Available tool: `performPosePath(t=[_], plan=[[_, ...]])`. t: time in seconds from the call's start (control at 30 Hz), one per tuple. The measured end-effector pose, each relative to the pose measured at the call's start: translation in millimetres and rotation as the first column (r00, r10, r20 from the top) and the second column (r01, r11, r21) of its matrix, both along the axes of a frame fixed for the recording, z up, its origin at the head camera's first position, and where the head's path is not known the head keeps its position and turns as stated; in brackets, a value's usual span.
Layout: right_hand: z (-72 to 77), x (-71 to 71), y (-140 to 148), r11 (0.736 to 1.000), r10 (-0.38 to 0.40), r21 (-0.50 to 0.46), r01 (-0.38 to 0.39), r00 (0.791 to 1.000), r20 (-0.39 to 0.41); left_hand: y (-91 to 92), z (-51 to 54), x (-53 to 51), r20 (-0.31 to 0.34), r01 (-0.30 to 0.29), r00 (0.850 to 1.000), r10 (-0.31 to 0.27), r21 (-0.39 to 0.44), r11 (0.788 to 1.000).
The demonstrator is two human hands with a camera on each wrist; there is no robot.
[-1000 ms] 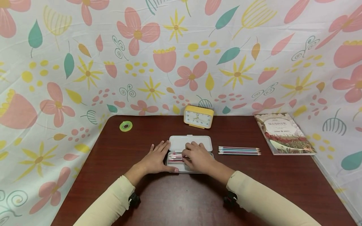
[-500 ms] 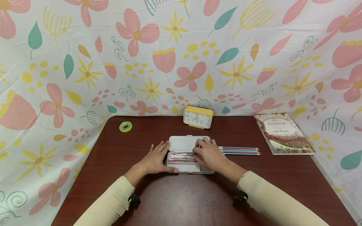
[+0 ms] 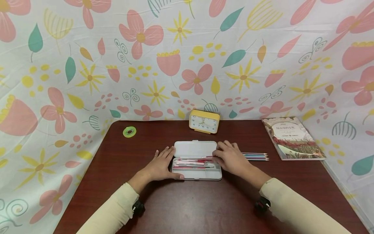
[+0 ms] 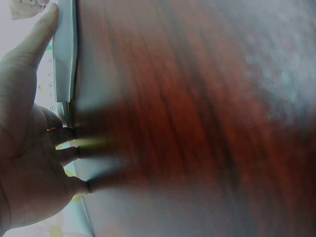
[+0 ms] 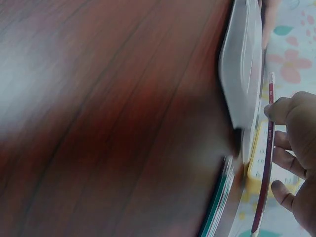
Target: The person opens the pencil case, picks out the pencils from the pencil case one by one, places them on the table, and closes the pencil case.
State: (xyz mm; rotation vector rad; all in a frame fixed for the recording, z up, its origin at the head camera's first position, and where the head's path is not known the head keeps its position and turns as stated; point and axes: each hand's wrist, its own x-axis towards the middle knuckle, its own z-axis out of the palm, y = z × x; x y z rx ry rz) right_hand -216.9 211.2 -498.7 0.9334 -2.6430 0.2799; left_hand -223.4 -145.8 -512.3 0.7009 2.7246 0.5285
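A white pencil case lies open on the table, its lid tilted back. Red and pink pens fill its back compartment. My left hand rests at the case's left side with fingers extended and the thumb on its front edge; the left wrist view shows this thumb along the case wall. Just past the case's right end, my right hand pinches a dark red pencil between thumb and fingers. Partly behind that hand, several sharpened pencils lie side by side on the table.
A yellow alarm clock stands behind the case. At the back right lies a book; a green roll of tape is at the back left. Patterned cloth borders the table's back and sides.
My right hand has moved from over the case's pens to its right end, bringing the pencil out toward the row of pencils. The left hand has stayed in place.
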Motion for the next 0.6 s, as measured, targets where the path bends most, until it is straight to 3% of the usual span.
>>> performPosePath(t=[0.33, 0.6], plan=[[-6.1, 6.1, 37.5, 0.998, -0.054, 0.013, 0.054, 0.998, -0.012, -0.5, -1.5, -0.1, -0.005, 0.0, 1.0, 0.0, -0.001, 1.0], [-15.5, 10.2, 65.3, 0.999, -0.034, 0.016, 0.036, 0.993, -0.109, -0.4, -1.5, 0.3, -0.007, 0.0, 1.0, 0.0, -0.011, 1.0]])
